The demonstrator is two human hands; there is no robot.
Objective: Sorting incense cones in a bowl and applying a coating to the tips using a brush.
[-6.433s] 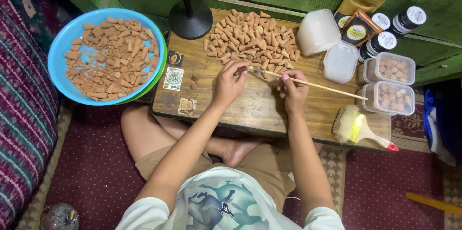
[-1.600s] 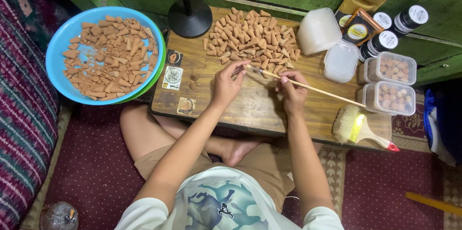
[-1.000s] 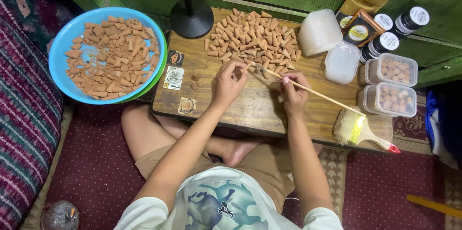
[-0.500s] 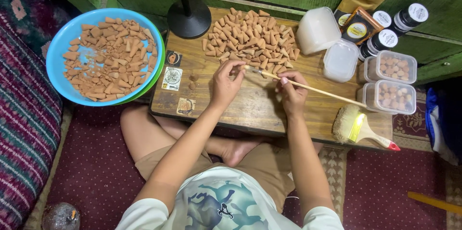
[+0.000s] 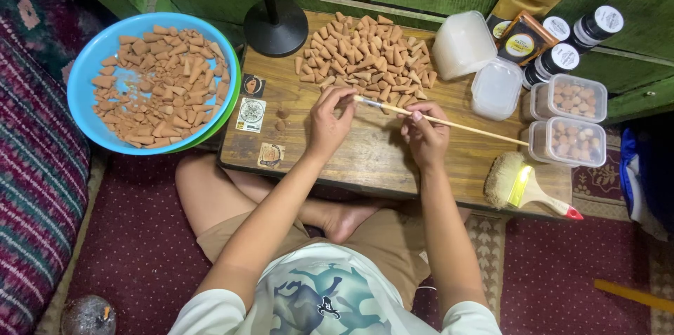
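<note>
Table: low wooden table (image 5: 365, 159).
Bowl: round blue plastic bowl (image 5: 95, 72) of cones, overhanging left edge.
Pile: brown clay cones (image 5: 365, 51), along far edge.
Stick: thin wooden stick (image 5: 456, 123), mid-table, right hand (image 5: 425, 137) pinching it.
Left hand (image 5: 330, 121): fingers pressed on the stick's tip.

Both hands, left (image 5: 327, 119) and right (image 5: 425, 137), reach forward with fingers curled in pinching grips.

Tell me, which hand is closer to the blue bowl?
Left. The left hand sits on the table just right of the blue bowl; the right hand is farther off, past the left hand.
</note>
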